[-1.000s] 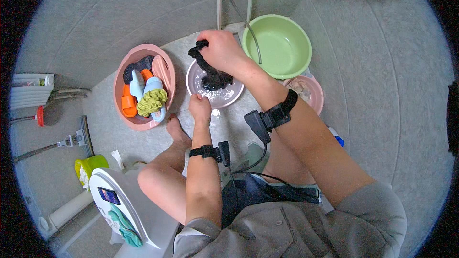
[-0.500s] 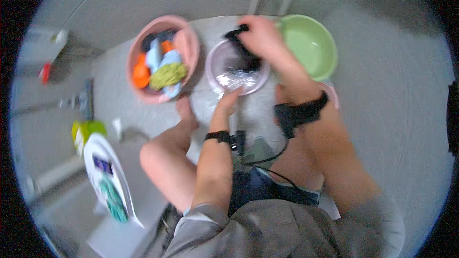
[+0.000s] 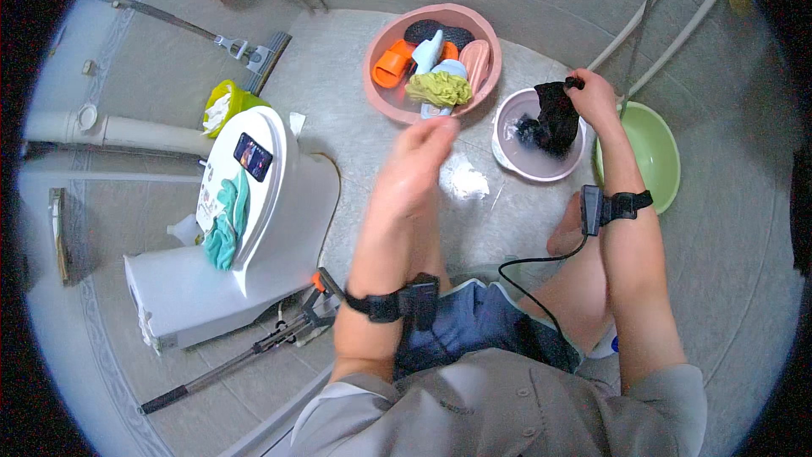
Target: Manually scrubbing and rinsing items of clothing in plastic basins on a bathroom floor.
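Observation:
My right hand point(image 3: 594, 100) is closed, its fingers pinching the top of a wet-looking black cloth point(image 3: 558, 121). The cloth hangs into a small pale purple basin point(image 3: 554, 176), its lower end in the water there. My left hand point(image 3: 414, 161) is raised on the near side of a large pink basin point(image 3: 372, 89), with the fingertips close to that basin's near rim in the picture. Motion blurs the left fingers, and nothing can be made out in them. In the pink basin lie orange slippers point(image 3: 392, 65), a yellow-green cloth point(image 3: 440, 89) and other slippers.
A green basin point(image 3: 666, 152) stands right of the purple one. On the left are a white toilet point(image 3: 292, 203) with a phone point(image 3: 254, 156) and teal gloves point(image 3: 227, 220) on its lid, a yellow-green bin point(image 3: 228, 106) and a mop point(image 3: 269, 59). Pipes run along the back wall.
The view has swung left. My left hand has gone from the purple basin's near rim toward the pink basin. My right hand still grips the black cloth over the purple basin.

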Motion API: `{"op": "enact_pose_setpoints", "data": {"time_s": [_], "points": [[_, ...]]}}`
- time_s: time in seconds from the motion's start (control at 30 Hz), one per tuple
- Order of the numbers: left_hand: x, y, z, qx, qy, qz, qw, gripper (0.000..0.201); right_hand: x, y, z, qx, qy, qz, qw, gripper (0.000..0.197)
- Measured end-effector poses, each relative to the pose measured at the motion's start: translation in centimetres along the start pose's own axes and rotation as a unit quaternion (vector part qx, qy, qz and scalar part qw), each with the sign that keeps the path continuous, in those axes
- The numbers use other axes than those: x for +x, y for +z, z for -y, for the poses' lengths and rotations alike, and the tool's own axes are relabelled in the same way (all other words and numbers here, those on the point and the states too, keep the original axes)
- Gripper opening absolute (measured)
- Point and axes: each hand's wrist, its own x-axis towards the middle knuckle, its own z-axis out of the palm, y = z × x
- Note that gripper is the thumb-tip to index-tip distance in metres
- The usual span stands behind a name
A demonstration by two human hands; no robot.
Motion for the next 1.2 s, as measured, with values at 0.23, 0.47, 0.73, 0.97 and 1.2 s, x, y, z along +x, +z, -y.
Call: {"op": "enact_pose_setpoints", "data": {"time_s": [0.23, 0.47, 0.73, 0.97, 1.2], "points": [[-5.2, -17.8, -1.6, 0.137, -0.009, -0.355, 0.925, 0.044, -0.5, 0.6, -1.5, -0.010, -0.005, -0.020, 1.000, 0.027], [-8.3, -39.1, 4.7, 0.677, 0.026, -0.477, 0.559, 0.047, -0.1, 1.7, -1.1, 0.004, 0.004, 0.004, 1.000, 0.026], [-7.5, -45.0, 6.2, 0.713, -0.037, -0.419, 0.561, 0.024, 0.5, 2.5, -1.9, -0.025, 0.009, 0.020, 0.999, 0.031], [-7.5, -45.7, 6.0, 0.706, -0.050, -0.452, 0.544, 0.027, 1.1, 3.2, -1.4, -0.019, 0.015, 0.037, 0.999, 0.031], [-6.9, -45.9, 4.3, 0.702, -0.099, -0.428, 0.561, 0.029, 1.6, 3.9, -1.7, -0.019, 0.023, 0.066, 0.997, 0.031]]}}
